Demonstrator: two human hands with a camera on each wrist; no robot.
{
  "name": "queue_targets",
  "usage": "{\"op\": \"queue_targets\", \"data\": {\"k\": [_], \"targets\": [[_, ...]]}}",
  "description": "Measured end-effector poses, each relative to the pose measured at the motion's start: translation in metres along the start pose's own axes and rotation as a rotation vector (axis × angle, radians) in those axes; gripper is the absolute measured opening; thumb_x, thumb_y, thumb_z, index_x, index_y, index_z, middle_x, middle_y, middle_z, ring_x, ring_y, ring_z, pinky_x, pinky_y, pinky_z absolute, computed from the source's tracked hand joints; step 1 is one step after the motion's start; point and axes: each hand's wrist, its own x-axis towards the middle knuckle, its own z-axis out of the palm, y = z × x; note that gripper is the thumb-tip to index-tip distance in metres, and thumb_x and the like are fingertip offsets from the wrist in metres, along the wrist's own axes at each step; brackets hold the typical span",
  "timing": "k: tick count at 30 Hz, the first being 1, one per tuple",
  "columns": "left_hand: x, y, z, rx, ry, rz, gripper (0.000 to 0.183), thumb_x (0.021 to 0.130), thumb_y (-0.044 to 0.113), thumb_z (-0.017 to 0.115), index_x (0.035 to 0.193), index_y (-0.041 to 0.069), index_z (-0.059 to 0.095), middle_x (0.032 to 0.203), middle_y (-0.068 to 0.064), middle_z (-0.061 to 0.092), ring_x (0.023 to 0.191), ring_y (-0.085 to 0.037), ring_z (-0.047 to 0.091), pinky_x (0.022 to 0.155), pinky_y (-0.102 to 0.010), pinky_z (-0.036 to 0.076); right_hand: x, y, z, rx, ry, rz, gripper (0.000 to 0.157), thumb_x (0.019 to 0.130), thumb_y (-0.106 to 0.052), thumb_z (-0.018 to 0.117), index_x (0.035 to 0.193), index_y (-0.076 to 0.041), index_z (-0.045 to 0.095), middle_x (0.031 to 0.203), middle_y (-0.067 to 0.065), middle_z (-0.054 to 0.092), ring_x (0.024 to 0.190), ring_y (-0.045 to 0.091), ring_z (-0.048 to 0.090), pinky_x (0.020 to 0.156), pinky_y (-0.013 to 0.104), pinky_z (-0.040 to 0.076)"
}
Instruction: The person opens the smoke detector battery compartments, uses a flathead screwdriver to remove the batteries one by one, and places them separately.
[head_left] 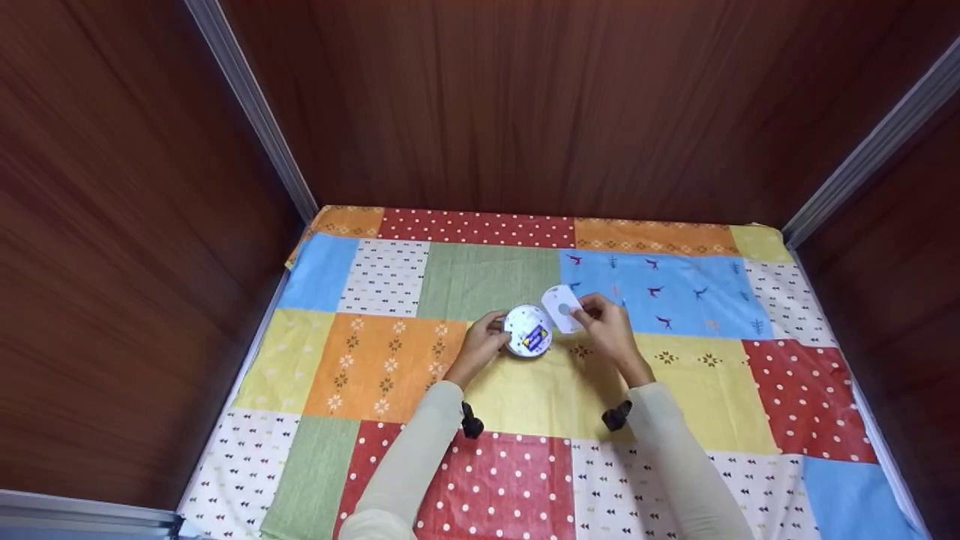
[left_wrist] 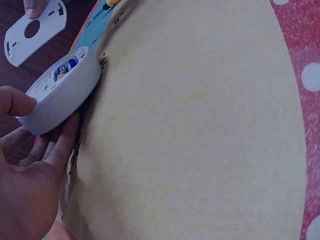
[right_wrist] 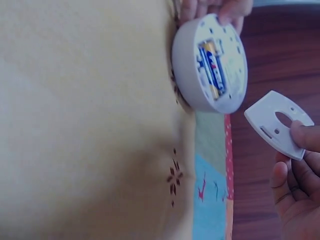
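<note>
- From the head, and there's the round case (head_left: 523, 324), white, face up over the yellow part of the patchwork cloth (head_left: 510, 397), which spreads out all around it.
- Left hand (head_left: 480, 347) at the case's left edge, fingers closed around that side, thumb on the rim: a firm hold.
- Right hand (head_left: 613, 336) just to the right of the case, nearly closed, pinching a flat white plate (head_left: 553, 298); the plate sits beside the case's upper right, close but apart.
- Pale sleeves (head_left: 416, 442) come in below the case, a black fitting (head_left: 471, 424) at the left wrist, another at the right; beyond the case rises a brown wall (head_left: 487, 112).
- Over to the left wrist: the case is tilted, thumb pressing its near rim, fingers spread under its base. Whether the base touches the cloth, I cannot tell.
- Above the case here, the plate shows its big round hole, the right fingers at its top edge.
- Now the right wrist: two batteries (right_wrist: 214, 70) lie side by side in the case's uncovered slot.
- Below and right of the case, the right thumb presses the plate's face, a finger behind, the others loosely curled.
</note>
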Motion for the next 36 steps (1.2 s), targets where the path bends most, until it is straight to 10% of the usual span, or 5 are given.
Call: {"op": "queue_targets", "data": {"k": [36], "targets": [[0.003, 0.001, 0.000, 0.014, -0.013, -0.027, 0.048, 0.098, 0.008, 0.060, 0.145, 0.007, 0.062, 0.122, -0.012, 0.067, 0.095, -0.015, 0.060, 0.073, -0.029, 0.055, -0.003, 0.030, -0.070, -0.039, 0.190, 0.023, 0.026, 0.103, -0.023, 0.073, 0.114, 0.001, 0.074, 0.103, 0.020, 0.075, 0.082, 0.004, 0.061, 0.072, 0.015, 0.048]]}}
